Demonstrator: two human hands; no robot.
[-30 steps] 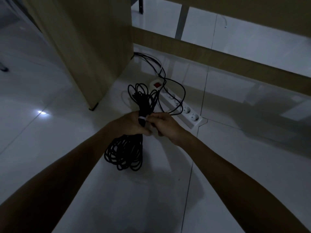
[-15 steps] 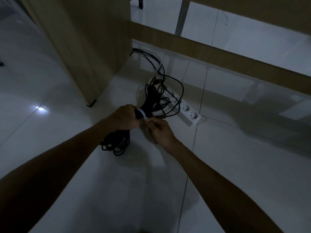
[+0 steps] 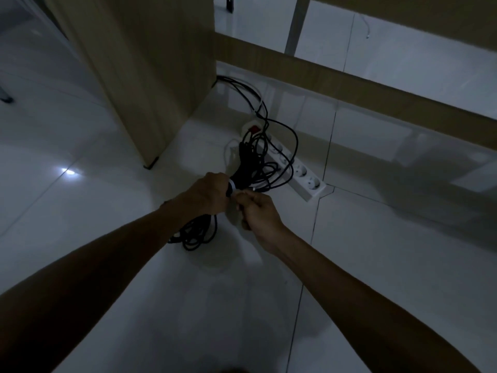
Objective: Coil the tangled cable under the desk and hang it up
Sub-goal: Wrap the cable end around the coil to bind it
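Observation:
A black cable coil (image 3: 246, 164) is gathered into a long bundle held above the white floor. My left hand (image 3: 208, 192) grips the bundle at its middle, and loops hang below it (image 3: 197, 232). A white tie (image 3: 232, 185) wraps the bundle just right of that hand. My right hand (image 3: 255, 210) pinches the loose end of the tie. A black lead (image 3: 294, 141) runs from the bundle back toward the desk corner.
A white power strip (image 3: 301, 173) with a red switch lies on the tiles behind the coil. The wooden desk side panel (image 3: 150, 76) stands at the left, and a low wooden rail (image 3: 349, 84) crosses the back. A bright reflection sits on the floor at left.
The bundle has swung from upright to leaning away from me, its upper loops now over the power strip. My right hand has drawn back a little toward me with the tie end.

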